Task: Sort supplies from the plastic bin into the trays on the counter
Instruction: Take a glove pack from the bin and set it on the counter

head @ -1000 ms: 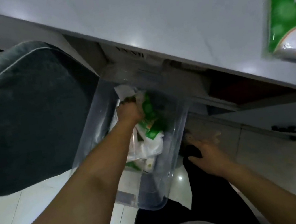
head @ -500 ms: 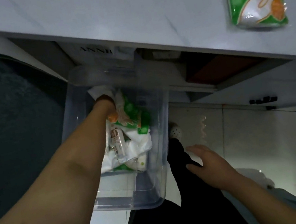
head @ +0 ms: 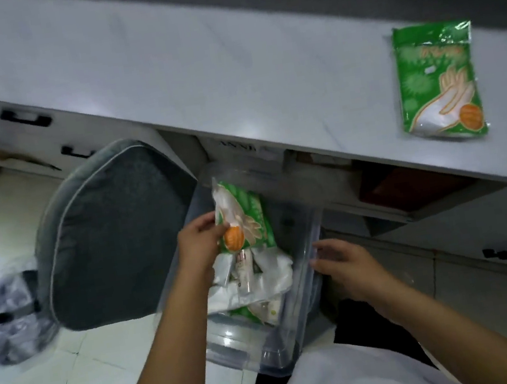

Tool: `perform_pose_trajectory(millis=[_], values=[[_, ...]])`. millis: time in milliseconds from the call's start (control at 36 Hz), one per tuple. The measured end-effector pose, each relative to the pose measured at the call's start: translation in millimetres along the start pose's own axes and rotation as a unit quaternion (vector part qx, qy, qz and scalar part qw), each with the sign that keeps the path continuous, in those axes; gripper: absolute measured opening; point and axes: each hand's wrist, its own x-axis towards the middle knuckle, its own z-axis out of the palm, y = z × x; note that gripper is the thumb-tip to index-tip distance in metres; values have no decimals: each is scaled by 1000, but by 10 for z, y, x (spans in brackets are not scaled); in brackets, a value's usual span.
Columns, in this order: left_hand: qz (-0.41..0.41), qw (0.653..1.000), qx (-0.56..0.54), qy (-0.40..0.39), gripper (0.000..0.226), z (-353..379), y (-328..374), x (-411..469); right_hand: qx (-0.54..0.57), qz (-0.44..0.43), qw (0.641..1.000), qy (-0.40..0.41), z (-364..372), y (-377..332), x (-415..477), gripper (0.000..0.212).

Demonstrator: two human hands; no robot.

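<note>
left hand [head: 199, 244] gripping glove packet [head: 244, 217], bin [head: 305, 286]

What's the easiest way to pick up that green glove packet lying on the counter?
The green glove packet lies flat on the counter, so come from above and pinch its near short edge, probably sliding it toward the counter's lip to get fingers underneath.

Left arm: bare forearm reaching forward and up from the lower left of the view, wrist nearly straight.
Left hand [head: 200, 243]: back of the hand toward the camera, fingers [head: 205, 225] and thumb pinched closed on a green packet [head: 243, 218], which stands lifted on edge.
Right arm: bare forearm entering from the lower right, angled toward the left.
Right hand [head: 347, 266]: palm down, fingers loosely extended and slightly spread, fingertips at the clear bin's rim [head: 314, 246]; contact cannot be told.
</note>
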Motion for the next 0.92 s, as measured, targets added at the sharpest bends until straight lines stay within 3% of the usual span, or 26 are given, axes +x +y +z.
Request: perform_pose_trajectory(millis=[111,222,306,389,528,639,694,806,917], values=[[26,991,-128,13,29,83,320,-655,138,76,983,-90,39,-296,-50,25],[67,979,-190,23,37,238,583,-1218,343,188,898,-202,4,-567,-74,58],[93,967,-234,26,40,349,672,-1554,426,207,839,-268,-24,-712,-118,37],[120,960,-251,34,39,472,658,-1840,477,182,814,-278,-84,-778,-120,20],[148,968,-204,8,44,492,432,-2193,425,66,853,-294,-312,-908,-143,18],[135,966,-204,-79,57,415,307,-2435,320,-33,890,-323,-586,-1058,-163,24],[129,975,-163,-83,67,402,366,-2523,272,-71,899,-337,-737,-1131,-165,26],[125,970,-177,-108,58,368,550,-2556,190,-127,912,-341,-1054,-1239,-159,33],[157,977,-56,-134,65,600,714,-2452,166,-137,931,-295,-1359,-1308,-206,37]])
